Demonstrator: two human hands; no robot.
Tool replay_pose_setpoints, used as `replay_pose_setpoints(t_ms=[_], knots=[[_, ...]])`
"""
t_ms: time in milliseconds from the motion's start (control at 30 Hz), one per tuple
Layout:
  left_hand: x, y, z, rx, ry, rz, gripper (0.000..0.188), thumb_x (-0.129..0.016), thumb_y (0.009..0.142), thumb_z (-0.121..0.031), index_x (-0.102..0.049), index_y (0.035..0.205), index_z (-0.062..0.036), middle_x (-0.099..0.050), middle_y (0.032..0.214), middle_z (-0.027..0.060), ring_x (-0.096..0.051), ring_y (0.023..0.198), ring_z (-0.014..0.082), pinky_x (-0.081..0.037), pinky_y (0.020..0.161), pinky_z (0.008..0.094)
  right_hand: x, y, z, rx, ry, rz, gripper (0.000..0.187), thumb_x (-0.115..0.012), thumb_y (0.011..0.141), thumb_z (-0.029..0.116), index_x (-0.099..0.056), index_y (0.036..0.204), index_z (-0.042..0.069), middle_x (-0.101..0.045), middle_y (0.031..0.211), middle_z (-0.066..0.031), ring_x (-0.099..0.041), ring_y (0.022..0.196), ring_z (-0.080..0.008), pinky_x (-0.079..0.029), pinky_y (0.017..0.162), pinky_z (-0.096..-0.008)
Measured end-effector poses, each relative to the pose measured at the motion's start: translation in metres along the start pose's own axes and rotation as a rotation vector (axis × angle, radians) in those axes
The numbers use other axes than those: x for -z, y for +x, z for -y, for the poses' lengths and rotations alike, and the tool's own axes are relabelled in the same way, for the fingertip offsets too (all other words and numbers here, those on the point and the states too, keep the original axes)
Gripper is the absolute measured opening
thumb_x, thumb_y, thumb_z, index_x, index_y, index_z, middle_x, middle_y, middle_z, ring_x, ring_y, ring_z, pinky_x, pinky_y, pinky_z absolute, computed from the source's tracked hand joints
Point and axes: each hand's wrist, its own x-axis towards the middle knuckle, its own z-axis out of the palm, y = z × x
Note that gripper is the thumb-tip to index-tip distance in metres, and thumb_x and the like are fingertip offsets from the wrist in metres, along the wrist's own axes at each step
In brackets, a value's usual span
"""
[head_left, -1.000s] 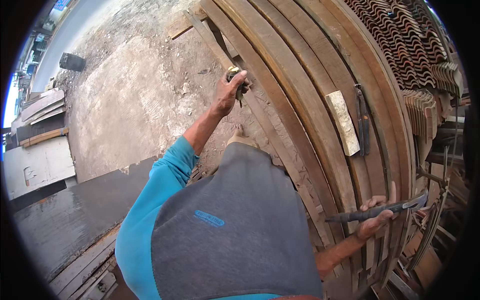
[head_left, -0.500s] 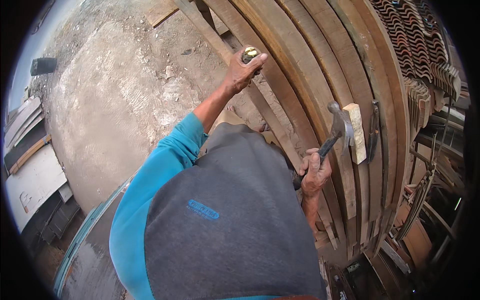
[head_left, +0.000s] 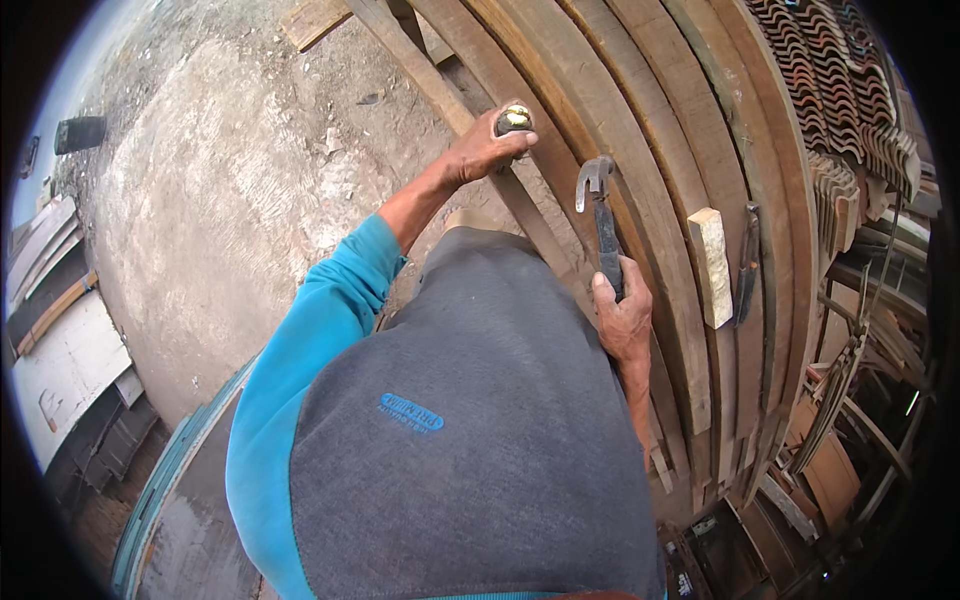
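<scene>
My left hand point(head_left: 490, 145) is closed round a dark, round-ended object point(head_left: 514, 121) with a shiny gold face; its kind is unclear and most of it is hidden in my fist. This hand is over the near edge of the long planks. My right hand point(head_left: 627, 312) grips a claw hammer point(head_left: 608, 240) low on its dark handle, head pointing away from me and claw turned left. A pale, rough-faced block point(head_left: 712, 268) lies on the planks to the right of the hammer. Beside the block is a dark, slim, knife-like tool point(head_left: 747, 262).
Long wooden planks point(head_left: 560, 90) run side by side from the far side toward me. Stacked roof tiles point(head_left: 825, 90) stand at the far right, with loose timber point(head_left: 835, 460) below. Bare earth point(head_left: 220, 220) spreads on the left, beside leaning boards point(head_left: 70, 365).
The hammer has swung left and now points away from me, clear of the pale block. My left hand has shifted slightly right and nearer, still holding the gold-faced object.
</scene>
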Motion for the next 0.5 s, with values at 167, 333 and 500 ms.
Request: replay_pose_setpoints(t_ms=[167,333,500], knots=[[-0.016,0.008,0.002,-0.112,0.154,-0.232,0.033,-0.080,0.086,-0.031,-0.058,0.098,-0.0089,-0.054,0.077,-0.0034,-0.051,0.068,0.0059,-0.043,0.059,0.0248,-0.010,-0.004,0.012,-0.035,-0.031,0.006,0.032,-0.063,0.093,0.018,-0.061,0.118,-0.002,-0.067,0.091,-0.0184,-0.067,0.085,-0.0314,-0.051,0.081,-0.0404],[-0.013,0.004,0.003,-0.053,-0.059,-0.174,0.038,-0.085,0.083,-0.033,-0.061,0.095,-0.0062,-0.058,0.076,-0.0023,-0.055,0.066,0.0065,-0.048,0.059,0.0246,-0.017,-0.013,0.001,0.008,-0.018,-0.030,0.031,-0.063,0.093,0.018,-0.062,0.117,-0.002,-0.067,0.091,-0.0182,-0.067,0.085,-0.0310,-0.051,0.081,-0.0393],[-0.018,-0.005,-0.004,-0.063,-0.196,-0.139,0.034,-0.083,0.086,-0.033,-0.062,0.090,-0.0063,-0.057,0.075,-0.0036,-0.053,0.065,0.0060,-0.047,0.058,0.0248,-0.021,-0.019,-0.008,-0.093,0.042,-0.030,0.032,-0.063,0.093,0.019,-0.062,0.117,-0.002,-0.067,0.092,-0.0181,-0.066,0.086,-0.0297,-0.051,0.081,-0.0392]])
